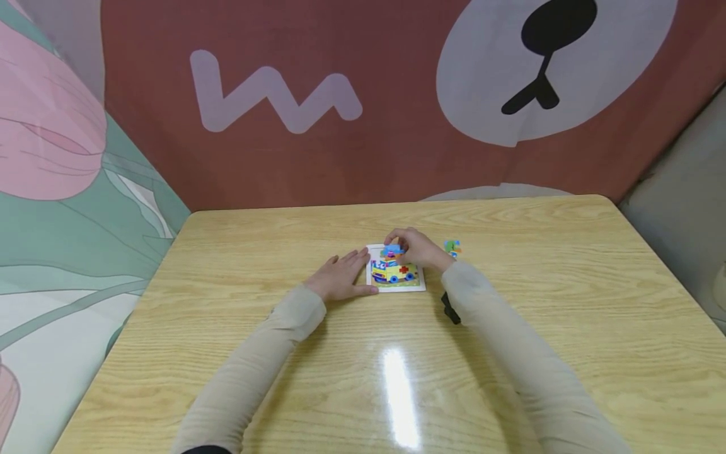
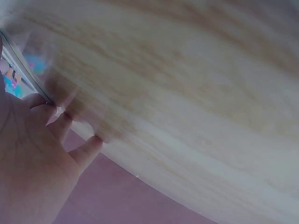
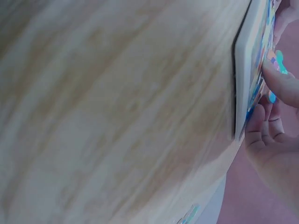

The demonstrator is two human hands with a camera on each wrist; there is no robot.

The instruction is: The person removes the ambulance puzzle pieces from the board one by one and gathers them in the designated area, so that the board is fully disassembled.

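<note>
Tray [image 1: 397, 289] holds yellow ambulance picture [image 1: 409, 272]; right fingers [image 1: 396, 233] pinch a piece [image 3: 280, 61].

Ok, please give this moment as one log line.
left hand: touches puzzle board | right hand: pinches puzzle piece | loose piece(s): on table

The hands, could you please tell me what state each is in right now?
Left hand: open, touching the puzzle board.
Right hand: pinching a puzzle piece.
</note>
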